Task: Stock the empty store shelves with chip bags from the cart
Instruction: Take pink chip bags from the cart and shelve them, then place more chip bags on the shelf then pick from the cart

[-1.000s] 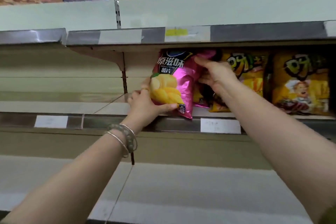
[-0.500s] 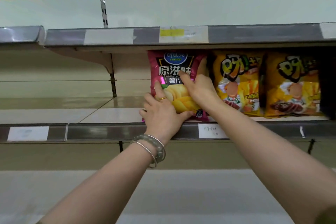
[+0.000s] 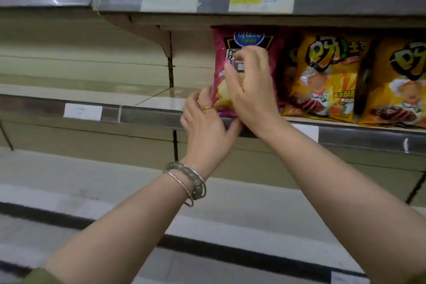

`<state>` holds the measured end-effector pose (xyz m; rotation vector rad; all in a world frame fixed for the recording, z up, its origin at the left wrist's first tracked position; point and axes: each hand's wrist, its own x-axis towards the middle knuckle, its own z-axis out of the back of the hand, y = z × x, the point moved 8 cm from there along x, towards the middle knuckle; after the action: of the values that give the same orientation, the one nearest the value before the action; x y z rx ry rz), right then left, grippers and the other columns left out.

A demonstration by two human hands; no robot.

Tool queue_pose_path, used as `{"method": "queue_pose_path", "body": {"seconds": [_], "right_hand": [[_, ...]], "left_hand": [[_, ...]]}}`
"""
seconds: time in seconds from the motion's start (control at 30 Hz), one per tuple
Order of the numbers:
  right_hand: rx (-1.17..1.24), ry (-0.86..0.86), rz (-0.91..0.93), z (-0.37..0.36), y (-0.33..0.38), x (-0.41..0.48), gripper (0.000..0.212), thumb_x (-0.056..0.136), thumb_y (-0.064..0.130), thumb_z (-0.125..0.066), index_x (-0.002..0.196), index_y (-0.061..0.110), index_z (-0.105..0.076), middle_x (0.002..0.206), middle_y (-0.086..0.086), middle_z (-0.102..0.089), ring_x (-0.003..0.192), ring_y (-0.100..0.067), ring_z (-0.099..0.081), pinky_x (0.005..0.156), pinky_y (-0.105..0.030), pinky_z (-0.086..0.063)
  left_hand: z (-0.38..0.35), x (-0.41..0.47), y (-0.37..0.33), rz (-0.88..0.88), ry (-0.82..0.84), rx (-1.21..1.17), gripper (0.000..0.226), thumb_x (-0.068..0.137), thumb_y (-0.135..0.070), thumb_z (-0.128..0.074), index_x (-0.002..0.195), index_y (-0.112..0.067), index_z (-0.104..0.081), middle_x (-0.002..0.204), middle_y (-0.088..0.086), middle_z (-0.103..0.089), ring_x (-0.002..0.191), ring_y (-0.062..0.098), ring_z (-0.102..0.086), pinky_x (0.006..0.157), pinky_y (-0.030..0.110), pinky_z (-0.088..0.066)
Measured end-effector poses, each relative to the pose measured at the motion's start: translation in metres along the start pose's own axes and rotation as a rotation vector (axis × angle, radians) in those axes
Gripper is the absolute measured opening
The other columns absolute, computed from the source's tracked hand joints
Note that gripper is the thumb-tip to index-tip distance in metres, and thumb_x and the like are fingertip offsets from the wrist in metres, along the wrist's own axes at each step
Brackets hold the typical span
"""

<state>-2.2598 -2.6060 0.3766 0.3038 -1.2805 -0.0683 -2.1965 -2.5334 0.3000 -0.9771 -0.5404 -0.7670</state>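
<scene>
Head view: the pink bag [image 3: 247, 38] stands upright on the shelf [image 3: 147, 115], close to its front rim. Two yellow bags [image 3: 322, 76] stand just right of the pink bag, the nearer one touching it. The left hand [image 3: 205, 127] sits at the pink bag's lower left corner, fingers loosely extended against its edge (a ring [image 3: 207, 107] on one) and clamped on nothing. The right hand [image 3: 249, 90] covers the pink bag's front with fingers curled onto the foil; whether they pinch or merely press I cannot tell (blurred). Bracelets [image 3: 189, 182] circle the left wrist, below the pink bag.
</scene>
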Motion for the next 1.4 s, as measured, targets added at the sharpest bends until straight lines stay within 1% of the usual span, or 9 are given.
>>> {"method": "queue_pose_path", "body": {"seconds": [0.07, 0.23, 0.47, 0.6, 0.8, 0.93, 1.1, 1.3, 1.4], "right_hand": [[0.117, 0.045, 0.018, -0.021, 0.019, -0.011, 0.030, 0.091, 0.022, -0.045, 0.099, -0.004, -0.058, 0.104, -0.013, -0.051, 0.096, -0.017, -0.047, 0.084, -0.014, -0.032], [0.383, 0.232, -0.028, -0.101, 0.072, -0.049, 0.022, 0.089, 0.016, -0.048, 0.094, -0.002, -0.060, 0.100, -0.014, -0.053, 0.092, -0.013, -0.047, 0.080, -0.010, -0.032], [0.680, 0.576, -0.035, -0.227, 0.192, -0.103, 0.014, 0.093, 0.013, -0.048, 0.088, 0.007, -0.059, 0.092, -0.001, -0.049, 0.077, 0.003, -0.043, 0.072, -0.008, -0.034], [0.812, 0.690, -0.026, -0.301, 0.267, -0.137, 0.011, 0.093, 0.011, -0.051, 0.086, 0.008, -0.059, 0.090, -0.004, -0.051, 0.079, -0.008, -0.045, 0.072, -0.009, -0.034], [0.939, 0.854, 0.022, -0.394, 0.370, -0.204, 0.011, 0.089, 0.004, -0.054, 0.085, -0.002, -0.062, 0.087, -0.010, -0.054, 0.077, -0.010, -0.048, 0.069, -0.012, -0.035], [0.922, 1.072, 0.007, -0.448, 0.405, -0.259, 0.013, 0.091, 0.007, -0.053, 0.094, 0.001, -0.064, 0.095, -0.009, -0.055, 0.074, -0.004, -0.045, 0.068, -0.003, -0.032], [0.877, 1.337, -0.025, -0.516, 0.425, -0.340, 0.013, 0.091, 0.009, -0.052, 0.095, 0.003, -0.063, 0.101, -0.008, -0.054, 0.088, -0.012, -0.049, 0.074, -0.017, -0.033], [0.717, 1.613, 0.008, -0.578, 0.427, -0.440, 0.022, 0.091, 0.012, -0.052, 0.109, 0.003, -0.061, 0.115, -0.013, -0.054, 0.105, -0.024, -0.053, 0.091, -0.029, -0.038], [0.427, 1.631, 0.169, -0.604, 0.408, -0.476, 0.042, 0.089, 0.025, -0.056, 0.125, 0.006, -0.048, 0.127, -0.014, -0.047, 0.118, -0.030, -0.047, 0.098, -0.036, -0.038]], "left_hand": [[0.018, -0.019, 0.019, 0.030, -0.055, 0.027, 0.078, 0.073, -0.035, -0.066, 0.137, -0.005, -0.033, 0.132, 0.018, -0.035, 0.122, 0.035, -0.033, 0.100, 0.040, -0.025], [0.076, -0.057, 0.091, 0.182, -0.071, 0.183, 0.072, 0.079, -0.031, -0.068, 0.138, -0.011, -0.031, 0.136, 0.012, -0.029, 0.128, 0.026, -0.028, 0.107, 0.035, -0.019], [0.202, -0.109, 0.229, 0.571, -0.197, 0.246, 0.065, 0.083, -0.029, -0.066, 0.137, -0.016, -0.032, 0.134, 0.007, -0.027, 0.130, 0.024, -0.030, 0.114, 0.037, -0.021], [0.275, -0.149, 0.309, 0.733, -0.269, 0.350, 0.065, 0.082, -0.030, -0.068, 0.136, -0.012, -0.035, 0.135, 0.011, -0.030, 0.130, 0.028, -0.031, 0.113, 0.037, -0.022], [0.357, -0.209, 0.397, 0.905, -0.321, 0.450, 0.062, 0.081, -0.025, -0.069, 0.133, -0.008, -0.040, 0.131, 0.012, -0.036, 0.127, 0.029, -0.035, 0.110, 0.036, -0.026], [0.381, -0.269, 0.446, 1.110, -0.310, 0.419, 0.057, 0.082, -0.026, -0.068, 0.129, -0.006, -0.043, 0.127, 0.012, -0.037, 0.120, 0.030, -0.043, 0.108, 0.041, -0.033], [0.394, -0.337, 0.491, 1.321, -0.334, 0.405, 0.049, 0.084, -0.017, -0.066, 0.126, -0.002, -0.048, 0.129, 0.015, -0.039, 0.119, 0.027, -0.045, 0.104, 0.025, -0.029], [0.387, -0.392, 0.529, 1.513, -0.413, 0.342, 0.047, 0.079, -0.019, -0.073, 0.119, -0.002, -0.054, 0.120, 0.016, -0.049, 0.108, 0.029, -0.054, 0.098, 0.041, -0.044], [0.375, -0.409, 0.543, 1.579, -0.434, 0.317, 0.045, 0.082, -0.019, -0.070, 0.120, -0.003, -0.052, 0.118, 0.014, -0.046, 0.103, 0.027, -0.055, 0.093, 0.044, -0.048]]}}
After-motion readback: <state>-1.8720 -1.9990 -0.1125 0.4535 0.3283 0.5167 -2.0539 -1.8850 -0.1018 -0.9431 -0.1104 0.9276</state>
